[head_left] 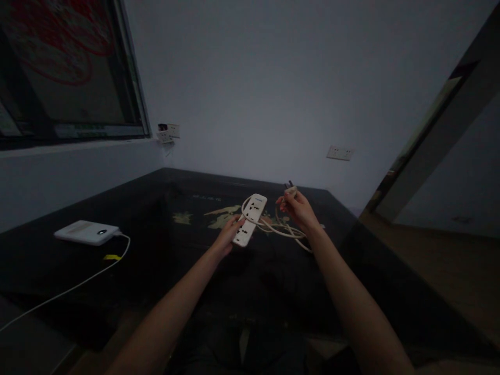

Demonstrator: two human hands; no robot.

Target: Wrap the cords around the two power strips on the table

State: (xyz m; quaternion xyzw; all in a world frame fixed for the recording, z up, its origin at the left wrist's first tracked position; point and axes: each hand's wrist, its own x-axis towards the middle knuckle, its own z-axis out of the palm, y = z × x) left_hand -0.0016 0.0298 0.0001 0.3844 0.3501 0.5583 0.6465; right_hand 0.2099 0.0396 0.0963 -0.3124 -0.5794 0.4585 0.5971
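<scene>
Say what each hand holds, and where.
Left hand: white power strip, by its lower left side. Right hand: the plug, by its body, prongs free.

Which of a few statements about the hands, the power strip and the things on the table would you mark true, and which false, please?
1. The left hand holds the power strip. True.
2. The plug is in a wall socket. False: the right hand holds it, prongs bare.
3. The white box is left of the power strip. True.
4. The yellow scrap lies on top of the white box. False: it lies on the table.
</scene>
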